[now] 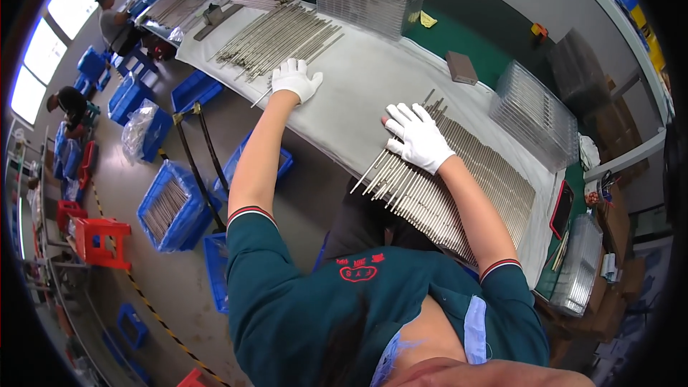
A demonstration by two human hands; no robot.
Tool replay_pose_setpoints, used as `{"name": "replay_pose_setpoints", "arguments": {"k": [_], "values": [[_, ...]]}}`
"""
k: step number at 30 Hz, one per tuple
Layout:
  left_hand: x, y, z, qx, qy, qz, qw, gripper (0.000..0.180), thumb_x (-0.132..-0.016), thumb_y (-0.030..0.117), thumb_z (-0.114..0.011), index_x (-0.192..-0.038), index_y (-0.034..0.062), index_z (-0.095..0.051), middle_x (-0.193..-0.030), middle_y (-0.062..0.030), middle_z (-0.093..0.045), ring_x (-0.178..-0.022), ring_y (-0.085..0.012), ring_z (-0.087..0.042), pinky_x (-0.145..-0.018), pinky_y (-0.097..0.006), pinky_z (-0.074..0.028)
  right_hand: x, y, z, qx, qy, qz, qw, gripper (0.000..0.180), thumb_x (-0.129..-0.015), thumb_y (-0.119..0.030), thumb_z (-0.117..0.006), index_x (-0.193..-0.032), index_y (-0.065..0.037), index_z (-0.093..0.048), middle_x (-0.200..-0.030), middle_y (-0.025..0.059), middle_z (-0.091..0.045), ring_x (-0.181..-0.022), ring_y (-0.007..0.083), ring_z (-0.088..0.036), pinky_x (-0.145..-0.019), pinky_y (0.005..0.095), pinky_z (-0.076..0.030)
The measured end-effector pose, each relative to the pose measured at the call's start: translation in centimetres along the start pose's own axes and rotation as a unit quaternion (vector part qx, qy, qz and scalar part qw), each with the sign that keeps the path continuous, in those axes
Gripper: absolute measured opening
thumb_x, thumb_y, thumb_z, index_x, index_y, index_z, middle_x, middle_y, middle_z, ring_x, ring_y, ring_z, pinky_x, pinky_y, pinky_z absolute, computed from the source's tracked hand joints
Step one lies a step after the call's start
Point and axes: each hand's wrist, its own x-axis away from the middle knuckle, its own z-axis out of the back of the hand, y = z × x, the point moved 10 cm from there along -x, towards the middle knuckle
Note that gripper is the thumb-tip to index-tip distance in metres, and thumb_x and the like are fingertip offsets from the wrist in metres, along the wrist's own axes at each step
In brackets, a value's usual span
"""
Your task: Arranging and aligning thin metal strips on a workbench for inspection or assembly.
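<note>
Right hand [421,140] flat, outstretched on metal rods [494,179]; left hand [296,82] over 1 rod [261,97], grip unclear.

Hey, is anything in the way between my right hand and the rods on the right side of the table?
Nothing visible: your gloved right hand lies over the left edge of those metal rods. The brown block sits apart, beyond them.

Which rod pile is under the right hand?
The large near pile, with the right hand over its upper-left part. The other piles lie farther left.
</note>
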Motion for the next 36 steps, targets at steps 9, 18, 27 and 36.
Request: {"name": "replay_pose_setpoints", "arguments": {"k": [9, 18, 27, 36], "values": [[-0.7, 1.5, 2.0, -0.007, 0.106, -0.04, 0.994, 0.051, -0.089, 0.051, -0.047, -0.12, 0.0134, -0.059, -0.115, -0.0158, -0.062, -0.099, -0.0343, -0.059, -0.086, -0.044, -0.049, -2.3, -0.9, 0.9, -0.043, 0.093, 0.022, 0.994, 0.026, -0.088, -0.032, -0.052, -0.099, -0.014, -0.066, -0.117, 0.0033, -0.06, -0.118, 0.0195, -0.049, -0.106, 0.0423, -0.03], [4.6, 6.0, 2.3, 0.116, 0.118, -0.193, 0.967, 0.033, -0.094, 0.032, -0.049, -0.121, 0.0167, -0.059, -0.111, -0.0099, -0.063, -0.091, -0.0346, -0.062, -0.081, -0.044, -0.051, -0.3, 1.2, 0.9, -0.157, 0.069, -0.041, 0.984, 0.021, -0.084, -0.028, -0.06, -0.088, -0.007, -0.063, -0.121, 0.0087, -0.061, -0.118, 0.0265, -0.051, -0.107, 0.0404, -0.033], [14.3, 17.9, 1.3, 0.223, 0.075, -0.234, 0.943, 0.016, -0.086, 0.016, -0.052, -0.096, 0.0071, -0.061, -0.098, -0.0124, -0.064, -0.088, -0.0327, -0.063, -0.077, -0.044, -0.052, -0.1, 0.7, 0.3, -0.017, 0.049, -0.01, 0.999, 0.057, -0.088, -0.038, -0.054, -0.136, -0.007, -0.045, -0.145, 0.0157, -0.04, -0.135, 0.0331, -0.035, -0.112, 0.0455, -0.024], [13.8, 16.0, 2.6, 0.143, 0.102, -0.293, 0.94, 0.023, -0.091, 0.026, -0.047, -0.102, 0.0087, -0.057, -0.102, -0.0067, -0.056, -0.101, -0.0231, -0.052, -0.09, -0.039, -0.038, -0.6, 1.2, -1.6, -0.019, -0.05, 0.0, 0.999, 0.051, -0.096, -0.036, -0.042, -0.137, -0.006, -0.045, -0.148, 0.0137, -0.037, -0.138, 0.0291, -0.032, -0.114, 0.0444, -0.019]]}}
